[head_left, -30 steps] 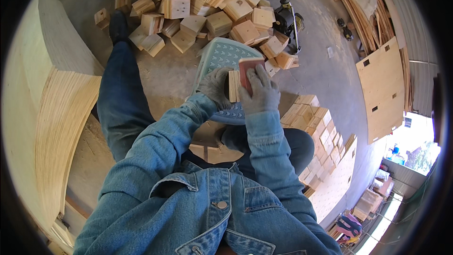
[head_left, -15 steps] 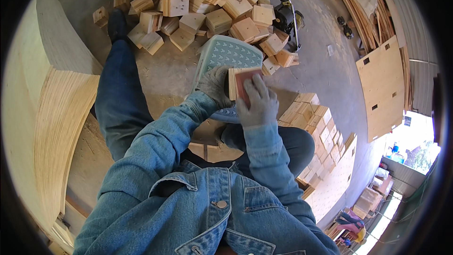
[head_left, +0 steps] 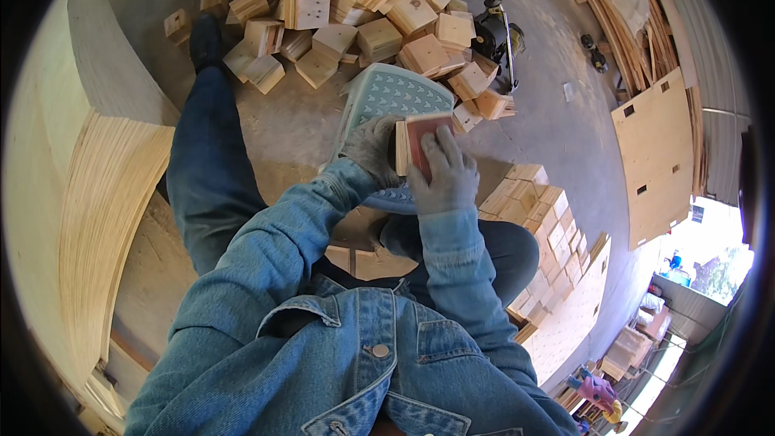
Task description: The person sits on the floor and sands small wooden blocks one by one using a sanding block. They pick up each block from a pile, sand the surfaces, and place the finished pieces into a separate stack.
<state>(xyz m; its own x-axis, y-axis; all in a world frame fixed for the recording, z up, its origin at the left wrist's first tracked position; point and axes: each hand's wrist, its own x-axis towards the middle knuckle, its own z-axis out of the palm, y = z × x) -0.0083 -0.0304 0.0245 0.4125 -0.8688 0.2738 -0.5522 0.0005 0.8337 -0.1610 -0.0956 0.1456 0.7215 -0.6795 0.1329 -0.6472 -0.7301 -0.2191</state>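
Head camera shows a tall stack of thin wood sheets (head_left: 121,194) along the left edge of the frame. Next to it, a leg in dark blue pants (head_left: 211,161) stretches up to a dark shoe (head_left: 207,39) at the upper left. A big, messy pile of wood blocks (head_left: 331,42) fills the top middle.

Near the middle of the frame, the left hand (head_left: 371,149), in a gray glove, holds a small wood block (head_left: 402,148). Under it is a blue-green stool (head_left: 400,90) with little bumps on top. A flat red-brown pad (head_left: 422,139) is against the right side of the block. The right hand (head_left: 442,173), gloved too, has its fingers bent over the pad.

A dark machine with a shiny bar (head_left: 507,40) sits at the upper right of the pile. Below it, more blocks are piled neatly (head_left: 545,222). Farther right is a big flat board with holes (head_left: 658,157).
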